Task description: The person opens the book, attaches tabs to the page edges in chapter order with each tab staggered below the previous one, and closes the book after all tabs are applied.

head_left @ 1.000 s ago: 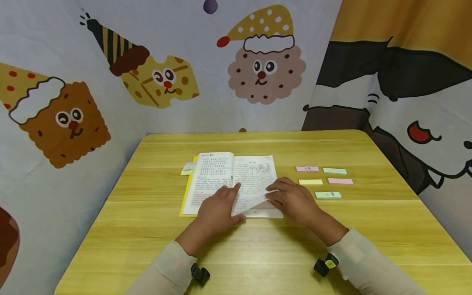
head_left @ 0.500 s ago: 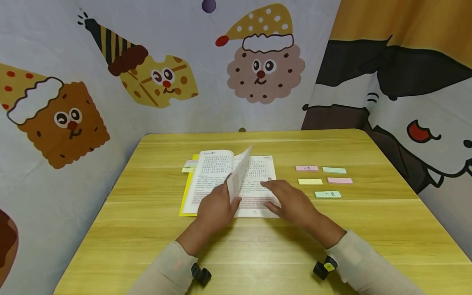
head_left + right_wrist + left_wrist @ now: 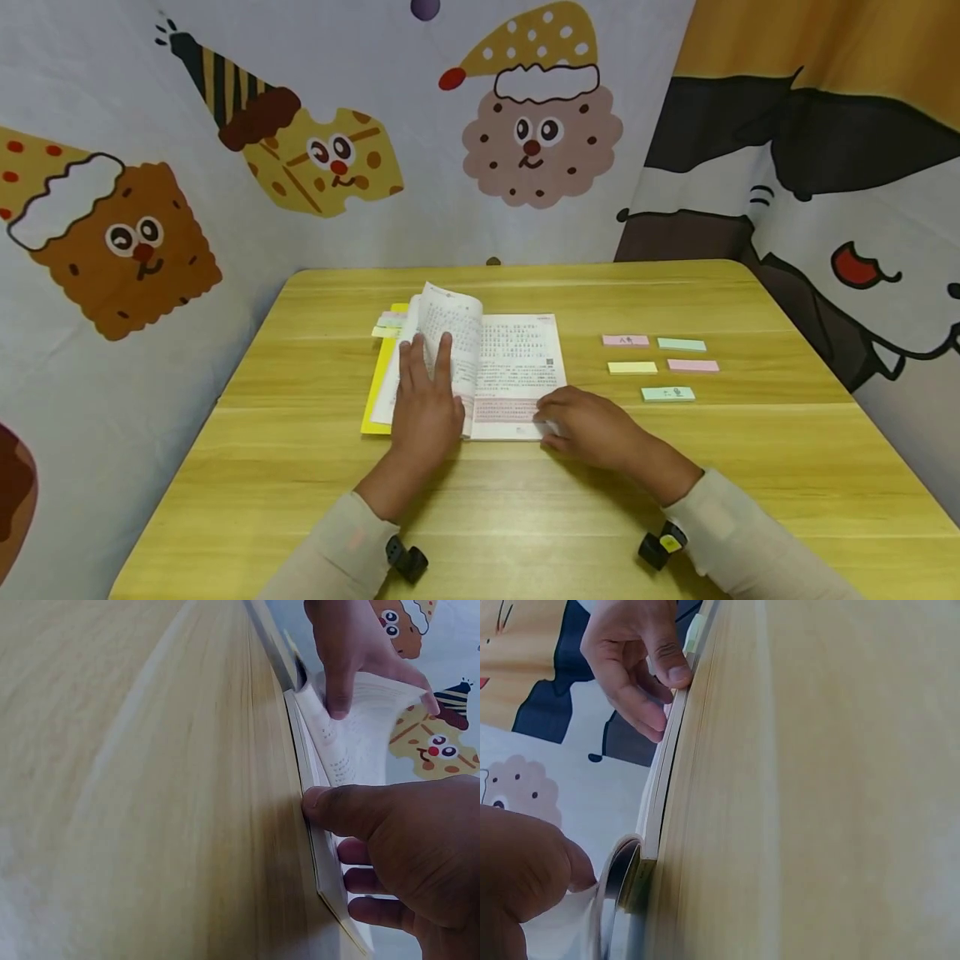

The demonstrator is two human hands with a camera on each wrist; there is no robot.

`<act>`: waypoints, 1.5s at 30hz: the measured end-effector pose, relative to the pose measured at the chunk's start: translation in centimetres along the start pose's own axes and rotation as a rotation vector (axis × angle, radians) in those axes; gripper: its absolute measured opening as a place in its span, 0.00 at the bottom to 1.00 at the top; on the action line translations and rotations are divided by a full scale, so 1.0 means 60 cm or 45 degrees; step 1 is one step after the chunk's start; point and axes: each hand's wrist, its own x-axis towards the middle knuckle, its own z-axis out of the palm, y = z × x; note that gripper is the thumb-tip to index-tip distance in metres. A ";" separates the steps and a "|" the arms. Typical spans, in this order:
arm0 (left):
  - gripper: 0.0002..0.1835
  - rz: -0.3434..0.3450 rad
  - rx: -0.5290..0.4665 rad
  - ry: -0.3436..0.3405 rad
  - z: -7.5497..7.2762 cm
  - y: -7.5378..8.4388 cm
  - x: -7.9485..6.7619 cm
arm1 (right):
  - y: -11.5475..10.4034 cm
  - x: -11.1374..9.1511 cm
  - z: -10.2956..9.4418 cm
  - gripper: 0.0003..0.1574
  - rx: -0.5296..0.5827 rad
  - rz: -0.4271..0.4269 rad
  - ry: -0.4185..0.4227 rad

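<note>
Book — spine pointing away | left fingers straight, on page | right fingers — hold unclear

Five pastel strips lay on the right of the wood-grain table. Behind its far edge hung pale cloth printed with hatted cartoon snacks; a dark-and-orange patterned panel stood at right.

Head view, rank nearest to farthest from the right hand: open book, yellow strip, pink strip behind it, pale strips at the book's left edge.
1. Open book: touching the right hand at its right edge.
2. Yellow strip: just beyond the hand.
3. Pink strip: same side, behind the yellow one.
4. Pale strips: far left, across the book.
</note>
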 end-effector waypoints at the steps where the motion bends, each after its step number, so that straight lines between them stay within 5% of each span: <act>1: 0.52 0.000 0.025 -0.003 0.000 0.000 0.001 | 0.000 0.000 0.000 0.20 0.001 -0.004 -0.005; 11: 0.45 0.028 0.157 -0.054 -0.004 0.004 0.003 | -0.001 0.002 -0.005 0.19 0.023 -0.017 -0.033; 19: 0.27 0.327 0.032 -0.316 0.001 0.007 -0.005 | 0.000 -0.002 0.001 0.18 0.044 -0.020 -0.036; 23: 0.19 0.395 -0.009 -0.407 0.001 0.005 -0.010 | 0.000 -0.002 0.003 0.19 0.042 -0.019 -0.038; 31: 0.07 0.339 -0.042 -0.393 -0.004 0.004 -0.011 | 0.003 -0.003 0.002 0.19 0.056 -0.012 -0.041; 39: 0.18 0.251 -0.113 -0.443 -0.005 0.003 -0.007 | 0.017 -0.023 -0.016 0.11 0.141 0.100 -0.033; 45: 0.19 0.219 -0.132 -0.474 -0.007 0.003 -0.006 | 0.063 -0.059 -0.028 0.09 0.027 0.126 0.137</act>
